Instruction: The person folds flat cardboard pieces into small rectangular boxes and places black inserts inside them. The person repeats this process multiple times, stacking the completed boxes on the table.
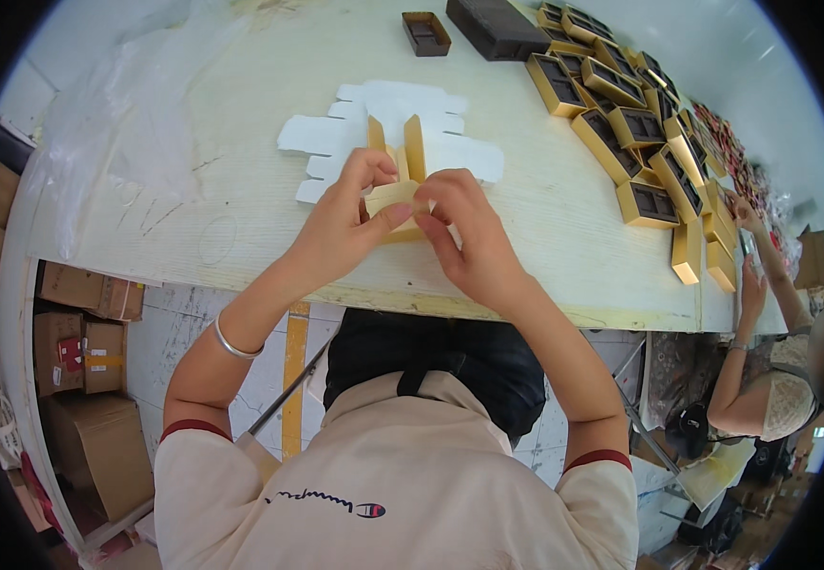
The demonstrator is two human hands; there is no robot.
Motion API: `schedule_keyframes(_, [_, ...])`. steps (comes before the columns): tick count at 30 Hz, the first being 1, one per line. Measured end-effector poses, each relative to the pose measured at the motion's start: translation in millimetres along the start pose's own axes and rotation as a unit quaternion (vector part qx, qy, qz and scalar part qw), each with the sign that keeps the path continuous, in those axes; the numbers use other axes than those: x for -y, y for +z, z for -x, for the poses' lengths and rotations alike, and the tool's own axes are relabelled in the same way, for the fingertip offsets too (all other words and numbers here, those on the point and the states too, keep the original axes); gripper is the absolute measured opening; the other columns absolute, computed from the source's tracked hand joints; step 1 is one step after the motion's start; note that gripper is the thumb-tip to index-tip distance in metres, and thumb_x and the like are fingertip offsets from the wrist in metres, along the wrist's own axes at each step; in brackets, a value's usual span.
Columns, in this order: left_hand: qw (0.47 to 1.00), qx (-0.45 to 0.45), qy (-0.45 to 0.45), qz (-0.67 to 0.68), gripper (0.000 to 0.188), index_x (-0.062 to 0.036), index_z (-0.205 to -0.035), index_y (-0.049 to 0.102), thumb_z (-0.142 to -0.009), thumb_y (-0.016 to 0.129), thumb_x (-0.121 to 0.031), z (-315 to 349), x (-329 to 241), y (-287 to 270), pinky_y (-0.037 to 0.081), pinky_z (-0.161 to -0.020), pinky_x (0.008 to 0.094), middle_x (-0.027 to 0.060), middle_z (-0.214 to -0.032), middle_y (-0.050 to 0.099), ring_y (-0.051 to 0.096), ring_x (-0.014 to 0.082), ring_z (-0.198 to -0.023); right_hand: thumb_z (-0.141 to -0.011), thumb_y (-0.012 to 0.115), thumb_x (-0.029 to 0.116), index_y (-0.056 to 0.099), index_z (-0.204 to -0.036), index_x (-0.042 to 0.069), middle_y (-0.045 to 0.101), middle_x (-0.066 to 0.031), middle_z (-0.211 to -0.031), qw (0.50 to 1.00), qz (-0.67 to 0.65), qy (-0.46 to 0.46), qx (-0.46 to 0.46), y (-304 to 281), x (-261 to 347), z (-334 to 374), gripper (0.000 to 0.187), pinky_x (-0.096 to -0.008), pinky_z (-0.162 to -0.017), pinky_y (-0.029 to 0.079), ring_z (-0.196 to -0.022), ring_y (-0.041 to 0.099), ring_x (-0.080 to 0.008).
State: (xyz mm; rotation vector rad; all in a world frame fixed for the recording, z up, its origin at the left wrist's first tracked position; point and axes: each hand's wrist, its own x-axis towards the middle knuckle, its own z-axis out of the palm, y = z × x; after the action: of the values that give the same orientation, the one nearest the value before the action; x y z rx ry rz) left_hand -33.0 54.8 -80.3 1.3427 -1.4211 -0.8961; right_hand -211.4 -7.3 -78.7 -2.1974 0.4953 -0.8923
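Observation:
A gold cardboard box (391, 197), partly folded, is between my hands near the table's front edge. Two of its flaps stand upright on the far side. My left hand (345, 207) grips its left side, the thumb across the near wall and the fingers curled behind. At the right corner, my right hand (472, 228) pinches the box edge between bent fingers; the exact fingertip contact is partly hidden. Flat white die-cut box blanks (341, 135) lie just beyond and partly under the box.
Several gold boxes with dark inserts (612, 147) are heaped at the right. A dark tray (426, 35) and a dark block (498, 30) sit at the back. Clear plastic film (127, 123) lies left. Another person's hand (750, 285) works at far right. Cartons (98, 442) fill the shelf below.

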Motion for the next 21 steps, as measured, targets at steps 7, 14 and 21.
schedule_keyframes(7, [0.994, -0.033, 0.061, -0.088, 0.015, 0.0024, -0.094, 0.062, -0.089, 0.063, -0.012, 4, -3, 6, 0.045, -0.06, 0.0268, 0.0097, -0.108, 0.055, 0.055, 0.0154, -0.066, -0.073, 0.069, 0.01, 0.059, -0.089, 0.005, 0.052, -0.0084, -0.094, 0.938, 0.293, -0.182, -0.034, 2, -3, 3, 0.019, -0.0325, -0.068, 0.043, -0.076, 0.054, -0.0229])
schedule_keyframes(14, [0.945, -0.042, 0.193, -0.261, 0.014, 0.0025, -0.092, 0.064, -0.082, 0.067, -0.007, 19, 7, 11, 0.046, -0.06, 0.0321, 0.0106, -0.089, 0.055, 0.056, 0.0241, -0.067, -0.074, 0.065, 0.005, 0.063, -0.084, 0.006, 0.053, -0.0046, -0.082, 0.942, 0.292, -0.121, 0.118, -1, -11, -9, 0.01, -0.0344, -0.066, 0.041, -0.073, 0.053, -0.0229])
schedule_keyframes(21, [0.965, 0.076, 0.092, -0.231, 0.01, -0.001, -0.087, 0.066, -0.077, 0.068, -0.003, 8, -9, -17, 0.045, -0.064, 0.0327, 0.0088, -0.08, 0.055, 0.055, 0.0239, -0.071, -0.072, 0.075, 0.006, 0.067, -0.102, 0.006, 0.054, -0.0112, -0.126, 0.982, -0.082, 0.074, 0.155, -39, -10, -21, 0.031, -0.0327, -0.079, 0.047, -0.091, 0.056, -0.0211])
